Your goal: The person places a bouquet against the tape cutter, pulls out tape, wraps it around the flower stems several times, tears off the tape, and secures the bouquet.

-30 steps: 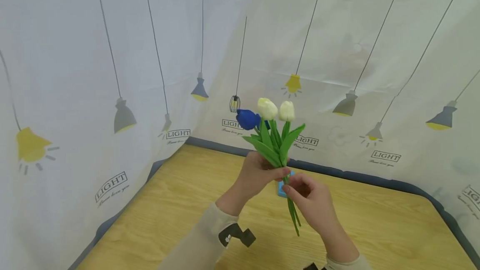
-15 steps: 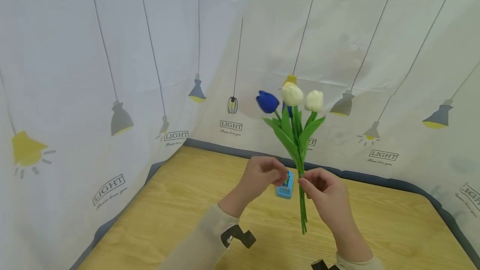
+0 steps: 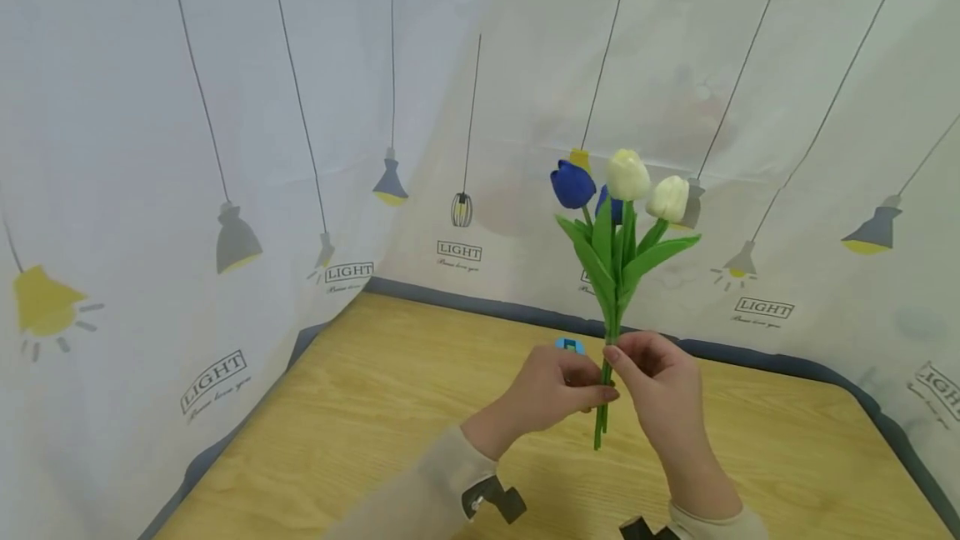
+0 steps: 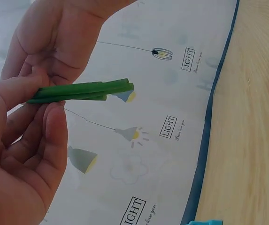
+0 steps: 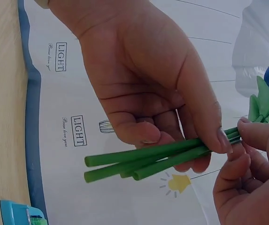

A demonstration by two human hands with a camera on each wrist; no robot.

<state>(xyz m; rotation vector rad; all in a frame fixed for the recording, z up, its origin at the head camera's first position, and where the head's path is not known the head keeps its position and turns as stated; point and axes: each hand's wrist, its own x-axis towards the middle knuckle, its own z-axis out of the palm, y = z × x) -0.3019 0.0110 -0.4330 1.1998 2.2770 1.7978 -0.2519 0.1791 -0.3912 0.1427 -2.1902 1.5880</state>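
Note:
A bunch of artificial tulips (image 3: 617, 273), two blue and two white with green leaves, stands nearly upright over the table in the head view. My right hand (image 3: 663, 402) pinches the gathered stems just below the leaves. Lower down, my left hand (image 3: 547, 390) holds the same stems between thumb and fingers. Cut stem ends (image 4: 92, 90) stick out past the fingers in the left wrist view. The right wrist view shows the uneven stem ends (image 5: 139, 161), with both hands on the bundle and the blooms at the far right.
A small light-blue thing (image 3: 570, 346) lies on the wooden table (image 3: 360, 407) behind the left hand; the right wrist view shows a green part in this blue thing (image 5: 21, 214). White curtains (image 3: 300, 107) printed with lamps surround the table's back and left edges.
The tulips have moved to the right and up. My left hand let go below the leaves, moved away, then took hold of the stems lower down. My right hand kept its pinch.

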